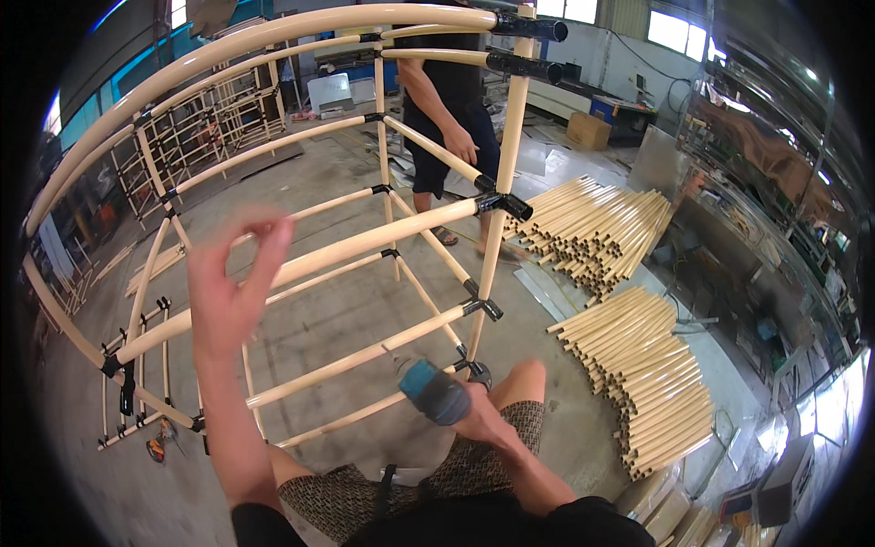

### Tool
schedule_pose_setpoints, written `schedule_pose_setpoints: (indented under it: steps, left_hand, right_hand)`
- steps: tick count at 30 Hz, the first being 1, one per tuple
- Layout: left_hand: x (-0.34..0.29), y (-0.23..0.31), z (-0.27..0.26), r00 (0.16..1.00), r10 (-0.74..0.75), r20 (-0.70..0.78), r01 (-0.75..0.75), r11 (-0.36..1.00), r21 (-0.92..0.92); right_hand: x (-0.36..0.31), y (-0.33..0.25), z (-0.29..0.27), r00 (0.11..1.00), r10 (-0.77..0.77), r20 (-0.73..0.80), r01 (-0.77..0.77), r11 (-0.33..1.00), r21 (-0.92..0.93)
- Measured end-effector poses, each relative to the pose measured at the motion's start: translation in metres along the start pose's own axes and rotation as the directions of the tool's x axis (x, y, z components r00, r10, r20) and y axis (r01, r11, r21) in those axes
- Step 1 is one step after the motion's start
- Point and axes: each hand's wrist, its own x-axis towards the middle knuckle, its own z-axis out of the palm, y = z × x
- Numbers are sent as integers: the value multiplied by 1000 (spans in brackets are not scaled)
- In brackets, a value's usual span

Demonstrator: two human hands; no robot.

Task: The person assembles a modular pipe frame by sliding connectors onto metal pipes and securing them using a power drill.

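Observation:
My right hand [481, 416] is wrapped round the grip of a blue-and-black cordless drill [433, 390]. Its thin bit points up and left, near a lower rail of the tube frame [387, 232]. That frame is built of cream-coloured tubes with black joint fittings, such as the corner joint [504, 204] at the upper right. My left hand [232, 292] is raised at the left, in front of a thick cross tube. Its thumb and forefinger come together in a pinch, blurred by motion. Whatever may sit between those fingertips is too small to make out.
Another person [447, 118] stands behind the frame, one arm hanging down. Stacked cream tubes [652, 383] lie on sheets to the right, with a second pile [597, 228] beyond. An orange-handled tool [159, 442] lies on the floor at left. More frames [214, 123] stand behind.

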Motion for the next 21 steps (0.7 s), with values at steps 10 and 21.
schedule_pose_setpoints:
  steps: [10,21]
  left_hand:
    - [258,-6,157,367,916,-161,-220,253,942]
    - [288,13,164,982,134,131,-177,433,884]
  right_hand:
    - [34,-52,-171,881,-315,-353,206,927,-314]
    - [111,-134,-266,799,-322,-507,273,947,-172]
